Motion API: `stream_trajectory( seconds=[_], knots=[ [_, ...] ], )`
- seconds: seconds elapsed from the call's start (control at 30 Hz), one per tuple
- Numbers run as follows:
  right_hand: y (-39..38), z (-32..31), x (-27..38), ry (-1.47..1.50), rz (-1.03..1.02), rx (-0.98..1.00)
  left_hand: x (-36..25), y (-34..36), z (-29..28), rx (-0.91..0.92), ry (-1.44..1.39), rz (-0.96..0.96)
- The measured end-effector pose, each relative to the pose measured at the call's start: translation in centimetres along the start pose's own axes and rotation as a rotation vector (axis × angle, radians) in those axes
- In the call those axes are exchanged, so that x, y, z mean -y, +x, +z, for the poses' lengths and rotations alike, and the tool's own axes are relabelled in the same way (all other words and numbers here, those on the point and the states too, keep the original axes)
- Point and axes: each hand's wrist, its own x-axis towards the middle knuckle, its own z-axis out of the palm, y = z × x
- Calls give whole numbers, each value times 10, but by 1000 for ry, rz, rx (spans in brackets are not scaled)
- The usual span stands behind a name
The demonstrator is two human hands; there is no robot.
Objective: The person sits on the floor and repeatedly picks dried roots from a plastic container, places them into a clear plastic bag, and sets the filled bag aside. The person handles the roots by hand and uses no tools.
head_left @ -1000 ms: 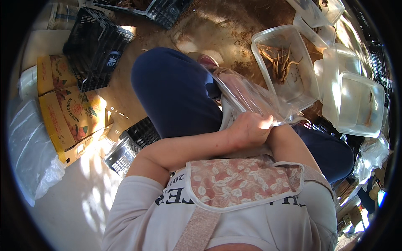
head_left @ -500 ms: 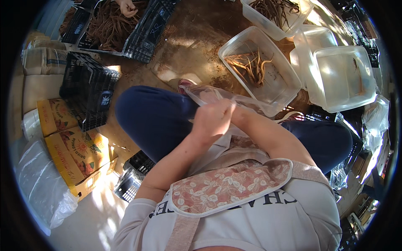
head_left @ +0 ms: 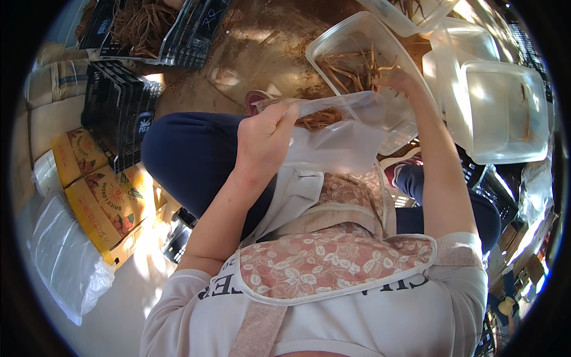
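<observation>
My left hand (head_left: 266, 134) is closed on the clear plastic bag (head_left: 333, 146), held over my lap and patterned apron. Brown roots (head_left: 318, 119) show at the bag; I cannot tell whether they are inside it or behind it. My right hand (head_left: 397, 83) is down in a translucent bin (head_left: 398, 134) beside thin, branched brown roots (head_left: 348, 71). Its fingers are bent and blurred, so I cannot tell if they grip any.
Black crates (head_left: 187, 41) of roots stand top left, a bit of someone's skin at the top edge. An upright black crate (head_left: 113, 113), yellow boxes (head_left: 110, 202) and plastic wrapping (head_left: 62, 256) line my left. Translucent tubs (head_left: 502, 134) stand on my right.
My hands have parted: the right has moved from the bag up into the bin, while the left keeps the bag, now spread wider.
</observation>
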Motion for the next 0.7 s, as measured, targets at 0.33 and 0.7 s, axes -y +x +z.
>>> stream_trajectory(
  seconds=[0.33,0.7],
  knots=[
    [68,122,33,-318,-19,-297,-5,19,4,-307,-305,-294],
    [40,90,12,6,75,-222,11,14,2,-338,-346,-287]
  ],
)
